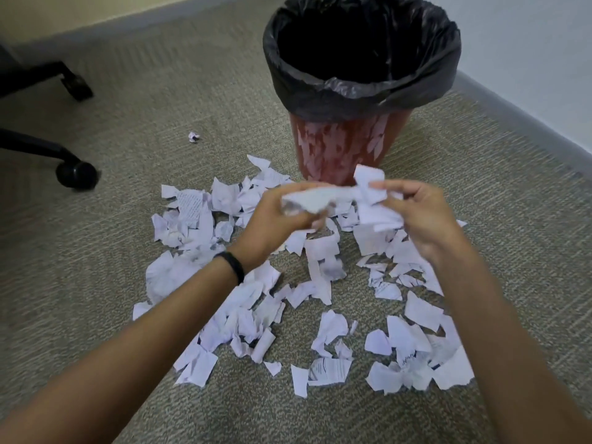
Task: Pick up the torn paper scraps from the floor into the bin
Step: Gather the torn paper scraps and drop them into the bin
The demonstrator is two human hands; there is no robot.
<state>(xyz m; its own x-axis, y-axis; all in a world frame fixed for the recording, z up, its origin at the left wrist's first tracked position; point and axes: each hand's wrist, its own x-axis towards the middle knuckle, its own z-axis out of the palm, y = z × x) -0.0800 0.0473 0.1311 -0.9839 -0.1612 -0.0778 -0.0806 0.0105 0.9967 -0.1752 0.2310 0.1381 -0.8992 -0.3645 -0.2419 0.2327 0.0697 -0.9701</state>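
**Two hands lifting torn paper above a littered carpet**

Forearms are reaching in from the bottom edge, crossing over white paper scraps point(307, 302) that are lying spread across the grey-green carpet point(96, 315). Left hand point(282, 219), wearing a dark wristband point(230, 265), is curling its grip round a crumpled wad of paper point(304, 200). Right hand point(423, 216) is pinching a second bunch of scraps point(374, 200) between thumb and fingers, its grip closed on the paper. Both bunches are being held in the air, touching one another, just in front of the bin point(339, 149). That red bin, lined with a black bag point(362, 88) folded over its rim, is standing upright on the carpet at the far edge of the litter, its mouth open and dark inside. Most scraps are lying between the person and the bin, some bearing handwriting or print. One small crumpled scrap point(193, 136) is sitting apart, off to the left of the bin. Black chair legs with castors point(76, 173) are showing at the far left, and a pale wall is running behind the bin.
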